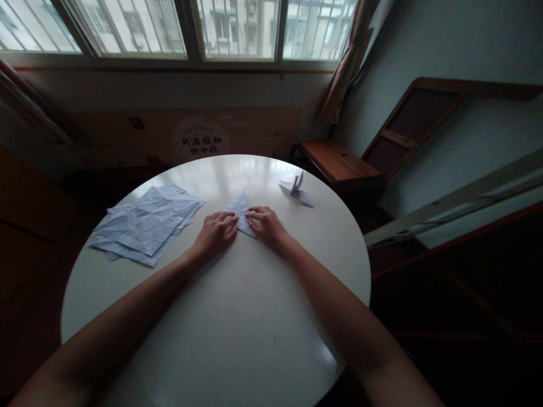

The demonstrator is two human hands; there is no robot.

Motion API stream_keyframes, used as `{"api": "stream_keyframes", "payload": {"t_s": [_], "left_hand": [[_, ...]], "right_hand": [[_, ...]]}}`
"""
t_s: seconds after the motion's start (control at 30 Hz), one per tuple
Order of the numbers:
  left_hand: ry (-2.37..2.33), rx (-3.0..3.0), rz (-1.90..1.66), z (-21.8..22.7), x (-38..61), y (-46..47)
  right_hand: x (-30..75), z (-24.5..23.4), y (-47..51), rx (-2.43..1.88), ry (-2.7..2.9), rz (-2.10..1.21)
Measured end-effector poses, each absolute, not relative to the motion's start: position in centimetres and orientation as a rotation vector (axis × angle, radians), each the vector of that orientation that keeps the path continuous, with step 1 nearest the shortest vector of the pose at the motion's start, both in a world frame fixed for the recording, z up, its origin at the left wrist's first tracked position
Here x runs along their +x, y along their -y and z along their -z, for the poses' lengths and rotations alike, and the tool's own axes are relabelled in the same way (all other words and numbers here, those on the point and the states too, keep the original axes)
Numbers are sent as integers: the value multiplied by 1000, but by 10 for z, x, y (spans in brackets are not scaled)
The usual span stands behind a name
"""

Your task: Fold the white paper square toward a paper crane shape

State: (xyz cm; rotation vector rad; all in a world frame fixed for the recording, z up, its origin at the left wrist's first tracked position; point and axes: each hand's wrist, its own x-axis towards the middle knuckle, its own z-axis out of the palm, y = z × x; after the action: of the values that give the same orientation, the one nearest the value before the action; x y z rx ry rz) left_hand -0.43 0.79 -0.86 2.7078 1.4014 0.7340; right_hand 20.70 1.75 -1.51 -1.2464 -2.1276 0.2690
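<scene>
A piece of folded white paper (241, 206) lies near the middle of the round table, its pointed tip facing away from me. My left hand (217, 230) grips its left side, with curled fingers pressed together at the edge. On the opposite side, my right hand (267, 225) holds the right edge between thumb and fingers. Both hands hide parts of the paper's sides. Right of them stands a folded paper crane (296, 189), touched by neither hand. A pile of creased paper sheets (148, 220) lies to the left, apart from my left hand.
The white round table (237, 333) fills the middle of the view. Beyond its right edge stands a wooden stool or bench (339, 161). A large cardboard box (254, 130) with printed characters leans below the barred window (237, 28).
</scene>
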Motion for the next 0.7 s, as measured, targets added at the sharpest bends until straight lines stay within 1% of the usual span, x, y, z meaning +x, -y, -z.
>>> {"api": "stream_keyframes", "payload": {"t_s": [0.43, 0.7], "left_hand": [[-1395, 2714, -727, 7, -5, -8], [-1403, 2703, -722, 5, -3, -6]], "right_hand": [[207, 11, -16, -1241, 2108, -303], [208, 17, -24, -1045, 1965, -457]]}}
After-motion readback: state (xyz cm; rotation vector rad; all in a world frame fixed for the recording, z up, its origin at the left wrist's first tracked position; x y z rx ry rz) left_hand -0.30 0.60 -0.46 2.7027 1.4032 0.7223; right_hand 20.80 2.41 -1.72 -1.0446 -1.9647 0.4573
